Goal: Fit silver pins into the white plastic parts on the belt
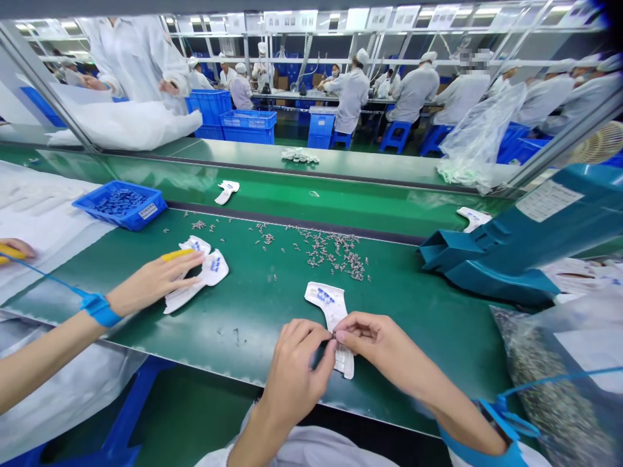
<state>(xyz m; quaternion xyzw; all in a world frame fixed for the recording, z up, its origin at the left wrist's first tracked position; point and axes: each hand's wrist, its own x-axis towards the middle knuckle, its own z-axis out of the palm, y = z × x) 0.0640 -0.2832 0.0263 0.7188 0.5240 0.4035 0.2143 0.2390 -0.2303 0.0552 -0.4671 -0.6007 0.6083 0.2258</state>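
A white plastic handle-shaped shell (325, 299) with blue pieces set in its upper end lies on the green work surface in front of me. Over its lower half, my left hand (298, 363) and my right hand (372, 337) meet fingertip to fingertip. Both are closed in a pinch at a tiny dark metal part, mostly hidden by the fingers. A blue wrist strap circles my right wrist. Just beyond the shell, many small metal parts (341, 253) are scattered in a loose pile.
At left, a co-worker's hand (156, 282) with a yellow finger cover rests on white shells (214, 267). A blue tray (139, 220) of blue pieces stands behind. More shells lie on the green belt (272, 194). To my right are a teal machine (506, 240) and a bag of small parts (549, 383).
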